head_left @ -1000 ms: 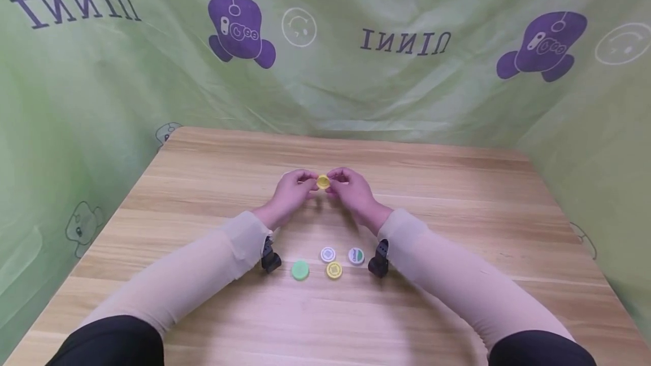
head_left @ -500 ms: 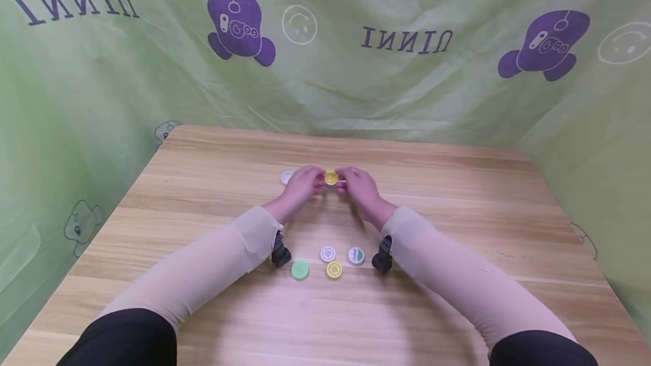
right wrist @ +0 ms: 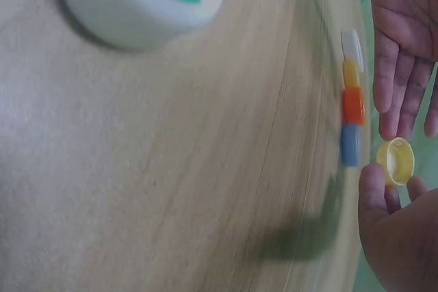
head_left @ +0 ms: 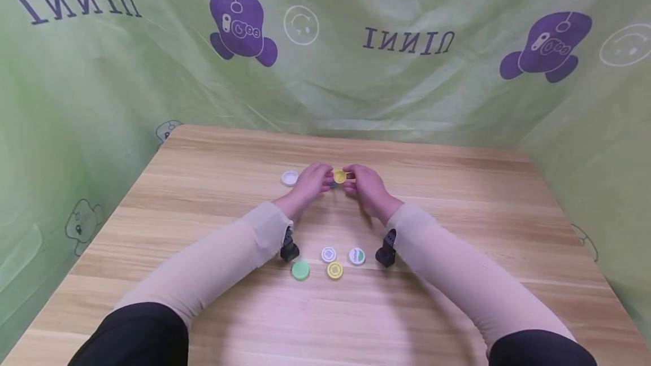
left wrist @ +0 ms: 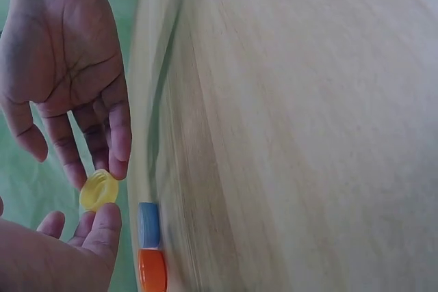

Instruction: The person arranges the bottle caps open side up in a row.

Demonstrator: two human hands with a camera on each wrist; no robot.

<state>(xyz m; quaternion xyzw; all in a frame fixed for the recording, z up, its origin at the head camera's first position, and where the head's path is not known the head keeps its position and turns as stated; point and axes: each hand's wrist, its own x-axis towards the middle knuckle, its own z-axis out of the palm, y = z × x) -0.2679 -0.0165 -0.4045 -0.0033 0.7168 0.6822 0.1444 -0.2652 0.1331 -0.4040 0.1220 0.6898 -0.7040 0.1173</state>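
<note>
A yellow plastic bottle cap is held up off the table between my two hands, its hollow side showing. My left hand pinches its left edge with the fingertips. From the right, my right hand pinches the opposite edge. In the right wrist view the yellow cap sits between my right thumb and the left fingertips. Below it on the table lie a blue cap, an orange cap, another yellow cap and a white cap in a row.
Nearer me on the wooden table lie a green cap, a white cap, a yellow cap and a white-and-green cap. Green cloth hangs behind and at both sides.
Both hands have shifted right with the yellow cap between them. The white cap left of my left hand has come into sight. The near caps have stayed put.
</note>
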